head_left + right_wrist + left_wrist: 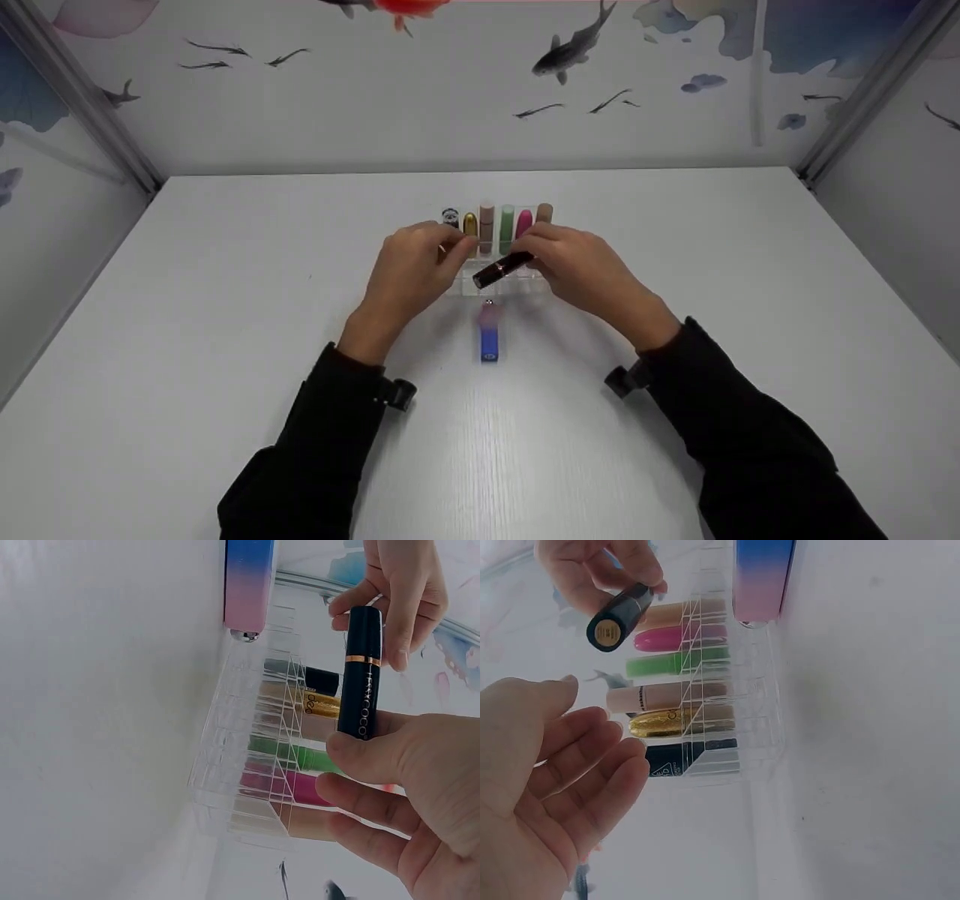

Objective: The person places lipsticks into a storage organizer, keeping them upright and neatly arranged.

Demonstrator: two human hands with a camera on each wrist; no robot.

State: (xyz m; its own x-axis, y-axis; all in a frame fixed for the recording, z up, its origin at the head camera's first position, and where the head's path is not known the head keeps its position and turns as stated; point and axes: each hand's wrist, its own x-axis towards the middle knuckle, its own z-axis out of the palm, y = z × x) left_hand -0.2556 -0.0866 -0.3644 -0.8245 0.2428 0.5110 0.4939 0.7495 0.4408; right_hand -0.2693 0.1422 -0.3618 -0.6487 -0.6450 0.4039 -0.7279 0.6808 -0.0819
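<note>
My right hand [589, 262] pinches a black lipstick tube [362, 682] between thumb and fingers. The tube has a rose-gold band and light lettering, and it tilts over a clear lipstick organizer [456, 287]. In the left wrist view, the round label on the tube's end [607, 633] faces the camera. My left hand [405, 266] hovers at the organizer's left side, its fingers loosely bent and holding nothing. Upright in the organizer's back row are a black tube [665, 759], a gold one [654, 723], a green one [507, 221], a pink one [524, 222] and brownish ones [487, 217].
In front of the organizer, a blue-to-pink tube [489, 343] with a silvery ball end lies on the white table [225, 337]. White panels [420, 112] painted with fish stand along the back and sides.
</note>
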